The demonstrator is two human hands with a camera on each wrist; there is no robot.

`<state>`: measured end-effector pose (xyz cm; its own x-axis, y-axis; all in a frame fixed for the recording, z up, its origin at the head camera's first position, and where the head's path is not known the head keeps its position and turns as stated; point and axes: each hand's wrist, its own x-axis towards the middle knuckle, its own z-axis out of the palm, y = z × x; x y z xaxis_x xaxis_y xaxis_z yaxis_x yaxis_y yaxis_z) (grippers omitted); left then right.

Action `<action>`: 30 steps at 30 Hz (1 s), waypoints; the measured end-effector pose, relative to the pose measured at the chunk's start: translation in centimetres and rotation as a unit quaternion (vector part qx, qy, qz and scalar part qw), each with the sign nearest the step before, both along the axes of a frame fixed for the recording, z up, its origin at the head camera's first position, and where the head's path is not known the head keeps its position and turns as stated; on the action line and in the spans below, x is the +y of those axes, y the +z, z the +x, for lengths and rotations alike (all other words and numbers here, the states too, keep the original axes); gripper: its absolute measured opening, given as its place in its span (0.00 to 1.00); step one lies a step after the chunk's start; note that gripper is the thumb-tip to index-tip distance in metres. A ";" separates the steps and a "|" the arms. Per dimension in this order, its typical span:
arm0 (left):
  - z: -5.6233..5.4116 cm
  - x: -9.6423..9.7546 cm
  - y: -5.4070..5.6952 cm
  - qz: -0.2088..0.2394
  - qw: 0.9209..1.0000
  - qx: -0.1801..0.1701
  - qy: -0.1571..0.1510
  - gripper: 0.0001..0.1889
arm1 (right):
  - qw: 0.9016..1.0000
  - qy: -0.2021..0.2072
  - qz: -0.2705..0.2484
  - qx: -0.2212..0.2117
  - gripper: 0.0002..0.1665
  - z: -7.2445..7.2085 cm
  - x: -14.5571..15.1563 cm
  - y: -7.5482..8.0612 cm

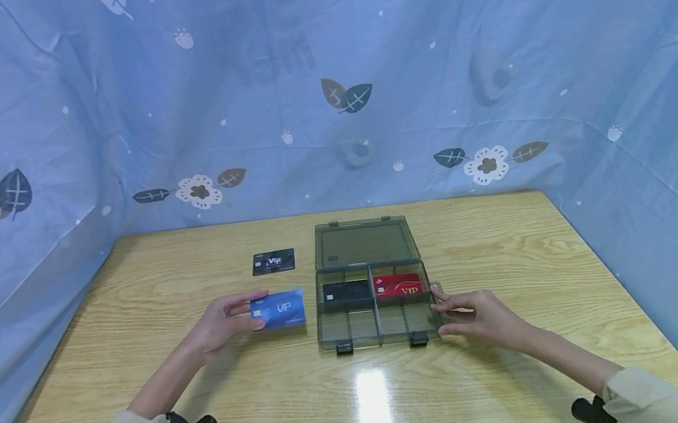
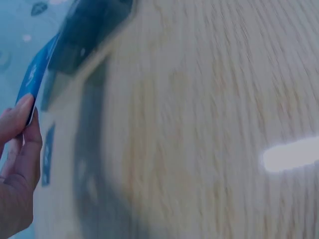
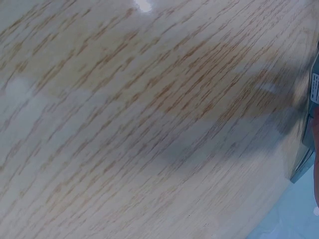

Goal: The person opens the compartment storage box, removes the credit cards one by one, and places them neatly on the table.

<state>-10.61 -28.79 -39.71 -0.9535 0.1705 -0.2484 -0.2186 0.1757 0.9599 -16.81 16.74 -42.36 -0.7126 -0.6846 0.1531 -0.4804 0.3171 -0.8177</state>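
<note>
My left hand pinches a blue VIP card between thumb and fingers, above the table and left of the box. In the left wrist view the same card shows nearly edge-on, gripped by the hand. A clear grey plastic case lies with its lid folded back. In its far row sit a black card on the left and a red VIP card on the right. My right hand touches the case's right side with fingers extended.
A black Vip card lies on the wooden table behind the left hand, left of the lid. Two dark latches stick out at the case's front edge. A blue patterned cloth hangs behind and at both sides.
</note>
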 end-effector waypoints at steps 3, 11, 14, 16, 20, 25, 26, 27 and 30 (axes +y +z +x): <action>0.1 -0.9 -0.4 0.005 1.000 -0.020 -0.005 0.32 | 1.000 0.001 0.002 0.008 0.21 0.0 0.0 0.0; -1.3 -2.1 -1.0 0.015 0.998 -0.058 -0.021 0.31 | 1.000 0.002 0.000 0.019 0.21 -0.1 0.1 0.0; -1.9 -2.0 -1.2 0.012 0.998 -0.066 -0.017 0.31 | 1.000 0.005 -0.007 0.008 0.21 -0.1 0.1 -0.1; -2.3 -1.9 -1.4 0.001 0.997 -0.072 -0.006 0.31 | 1.000 0.008 -0.010 -0.001 0.22 0.0 0.1 -0.2; -3.2 -1.7 -1.4 -0.017 0.996 -0.083 0.017 0.30 | 1.000 0.008 -0.010 -0.011 0.22 0.1 0.1 -0.1; -4.1 -1.4 -1.3 -0.024 0.995 -0.089 0.030 0.30 | 1.000 0.008 -0.014 -0.022 0.23 0.1 0.2 -0.1; -4.3 -1.3 -1.3 -0.027 0.995 -0.090 0.033 0.30 | 1.000 0.008 -0.014 -0.021 0.23 0.1 0.2 -0.1; -4.4 -1.3 -1.3 -0.027 0.995 -0.092 0.035 0.30 | 1.000 0.008 -0.014 -0.021 0.23 0.1 0.2 -0.2; -4.8 -1.3 -1.3 -0.033 0.995 -0.092 0.036 0.31 | 1.000 0.005 -0.013 -0.019 0.22 0.1 0.2 -0.2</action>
